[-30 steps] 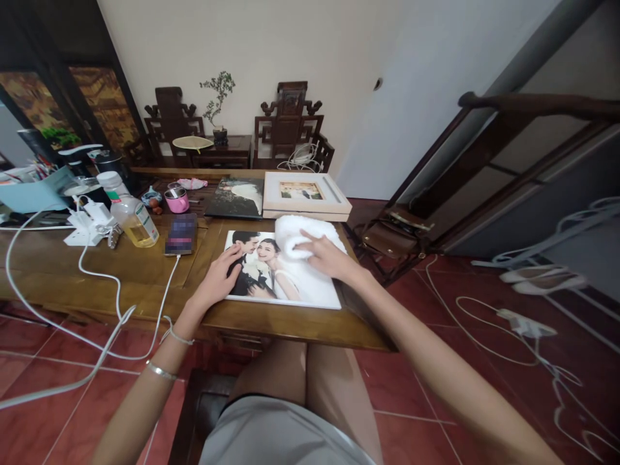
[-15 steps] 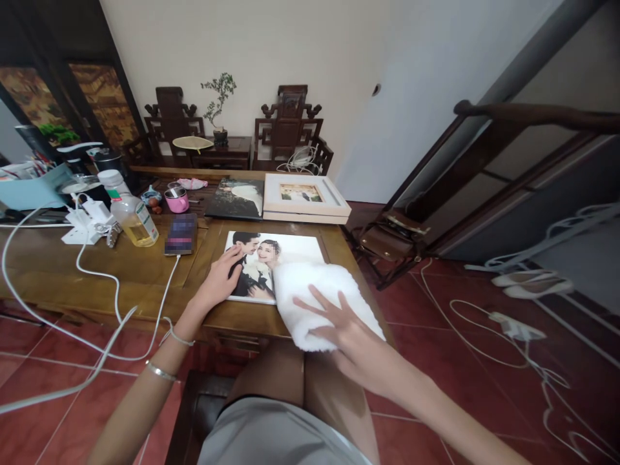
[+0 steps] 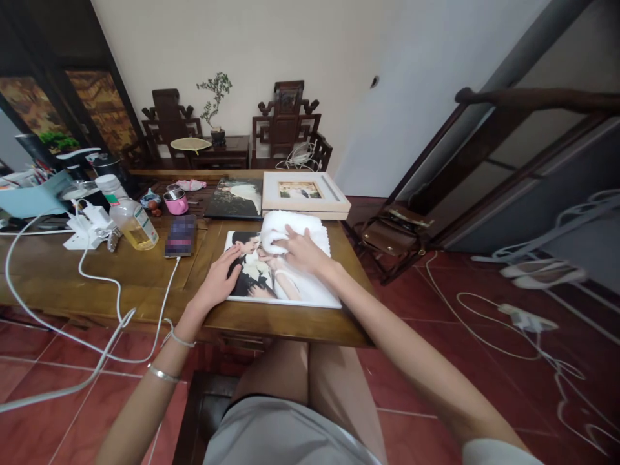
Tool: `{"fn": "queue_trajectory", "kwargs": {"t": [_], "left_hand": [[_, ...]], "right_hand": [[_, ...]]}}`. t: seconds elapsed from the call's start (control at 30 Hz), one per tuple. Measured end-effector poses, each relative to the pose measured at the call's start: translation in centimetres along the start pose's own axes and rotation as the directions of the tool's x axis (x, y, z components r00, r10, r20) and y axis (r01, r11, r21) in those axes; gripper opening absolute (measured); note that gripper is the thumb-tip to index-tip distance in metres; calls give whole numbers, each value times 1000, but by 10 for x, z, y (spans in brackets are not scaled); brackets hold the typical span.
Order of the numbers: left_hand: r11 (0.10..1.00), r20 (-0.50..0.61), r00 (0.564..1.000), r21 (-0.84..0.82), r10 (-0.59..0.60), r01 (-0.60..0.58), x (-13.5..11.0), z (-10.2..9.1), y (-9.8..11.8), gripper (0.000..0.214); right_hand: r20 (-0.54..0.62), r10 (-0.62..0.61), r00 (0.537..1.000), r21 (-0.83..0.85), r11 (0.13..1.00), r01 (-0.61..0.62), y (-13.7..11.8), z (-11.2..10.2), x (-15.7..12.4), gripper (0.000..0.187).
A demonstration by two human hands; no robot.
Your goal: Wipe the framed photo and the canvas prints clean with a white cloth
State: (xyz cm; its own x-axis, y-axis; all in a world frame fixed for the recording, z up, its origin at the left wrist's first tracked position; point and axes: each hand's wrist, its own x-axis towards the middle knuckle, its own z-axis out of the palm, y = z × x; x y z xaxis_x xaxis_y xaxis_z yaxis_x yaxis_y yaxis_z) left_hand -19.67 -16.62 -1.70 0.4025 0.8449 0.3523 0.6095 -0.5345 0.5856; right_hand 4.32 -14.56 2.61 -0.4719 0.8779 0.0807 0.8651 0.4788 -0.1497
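A photo album or photo panel (image 3: 261, 274) with a wedding portrait lies flat on the wooden table in front of me. My left hand (image 3: 220, 278) rests open on its left edge, fingers stretched over the printed picture. On the upper right part of the picture lies a folded white towel (image 3: 314, 227), fluffy and bunched. My right hand (image 3: 303, 252) grips the towel from above, pressing it against the picture, with the fingers partly spread. Towel and hand hide the picture's upper right area.
Behind the album lie a dark picture panel (image 3: 235, 198) and a boxed white frame (image 3: 334, 194). To the left are a phone (image 3: 180, 236) on a cable, a pink cup (image 3: 175, 201), a bottle of yellow liquid (image 3: 133, 226) and a power strip (image 3: 82, 236). A brown bag (image 3: 390, 236) sits right.
My right hand has carried the towel up and left, from the picture's lower right corner to its upper part. The lower right of the picture is now uncovered. My left hand has stayed put.
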Motion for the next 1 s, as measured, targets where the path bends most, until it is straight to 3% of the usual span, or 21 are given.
{"fn": "queue_trajectory", "kwargs": {"t": [0.1,0.27,0.37,0.47,0.67,0.77,0.87,1.0], "left_hand": [[1000,4,1000,-11,-18,18,-1,0,1,47],[1000,4,1000,-24,-13,13,-1,2,1,45],[1000,-3,1000,-21,-13,13,0,4,-1,45],[1000,7,1000,-4,-11,11,0,4,-2,45],[1000,3,1000,14,16,-16,0,2,-3,46],[1000,21,1000,20,20,-21,0,0,-3,47],[999,31,999,18,28,-29,1,0,-3,47],[999,20,999,-3,43,-42,1,1,-3,45]], "right_hand": [[12,-46,999,8,999,46,-23,0,-30,55],[99,-140,985,68,989,134,-72,-3,-108,62],[120,-195,974,118,976,181,-83,-6,-129,60],[130,-190,973,143,975,171,-74,-8,-112,65],[78,-80,994,108,992,71,-33,-5,-14,59],[69,-27,997,80,997,22,-25,-4,22,51],[49,-23,999,54,998,20,-32,-2,22,51],[51,-114,992,37,993,112,-59,-2,-30,57]]}}
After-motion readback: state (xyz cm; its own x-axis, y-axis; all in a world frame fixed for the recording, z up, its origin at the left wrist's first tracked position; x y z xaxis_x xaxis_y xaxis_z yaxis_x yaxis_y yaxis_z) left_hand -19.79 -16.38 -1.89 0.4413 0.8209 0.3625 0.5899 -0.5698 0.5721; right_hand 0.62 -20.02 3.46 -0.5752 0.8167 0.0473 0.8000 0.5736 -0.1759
